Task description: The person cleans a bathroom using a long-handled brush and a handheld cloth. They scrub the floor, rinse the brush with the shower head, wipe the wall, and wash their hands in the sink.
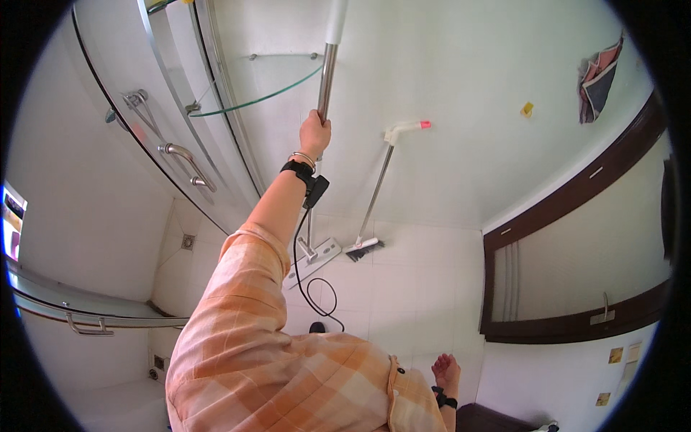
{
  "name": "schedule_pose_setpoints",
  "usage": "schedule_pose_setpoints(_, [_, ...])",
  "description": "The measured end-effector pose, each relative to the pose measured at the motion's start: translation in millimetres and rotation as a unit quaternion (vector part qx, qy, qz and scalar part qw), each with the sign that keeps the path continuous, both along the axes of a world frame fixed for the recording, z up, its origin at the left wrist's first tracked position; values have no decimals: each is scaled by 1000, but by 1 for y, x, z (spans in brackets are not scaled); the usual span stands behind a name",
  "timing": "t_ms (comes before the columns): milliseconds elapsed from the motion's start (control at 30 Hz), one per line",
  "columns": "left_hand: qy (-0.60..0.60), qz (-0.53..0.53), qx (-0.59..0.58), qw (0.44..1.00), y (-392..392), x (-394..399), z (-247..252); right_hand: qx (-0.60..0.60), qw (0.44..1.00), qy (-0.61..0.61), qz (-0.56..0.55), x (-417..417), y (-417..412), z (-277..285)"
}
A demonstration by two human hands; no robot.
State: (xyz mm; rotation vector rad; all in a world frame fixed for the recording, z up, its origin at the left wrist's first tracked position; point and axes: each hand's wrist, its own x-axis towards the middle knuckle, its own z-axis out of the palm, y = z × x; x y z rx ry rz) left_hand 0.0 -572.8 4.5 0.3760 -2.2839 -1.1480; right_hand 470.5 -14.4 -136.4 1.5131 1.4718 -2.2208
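My left hand (315,133) is closed around the metal pole (327,81) of a flat mop. The pole's white upper grip (336,21) runs out of the top of the view. Below the hand, my forearm hides part of the pole. The mop's flat white head (326,252) rests on the tiled floor, partly behind my sleeve. Beside it stands a broom (378,186) with dark bristles and a pink-tipped white handle, leaning on the wall. My right hand (446,370) hangs low at my side with loosely bent fingers and nothing visible in it.
A glass shower enclosure with a metal door handle (189,162) stands at the left. A glass corner shelf (259,100) juts out near the pole. To the right is a dark-framed door (488,286). A black cable (307,299) hangs from my left wrist device.
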Motion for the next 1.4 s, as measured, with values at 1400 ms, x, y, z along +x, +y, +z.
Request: schedule_pose_setpoints(1400, [24, -127, -54, 990, 199, 111, -11, -86, 990, 114, -6, 12, 97, -112])
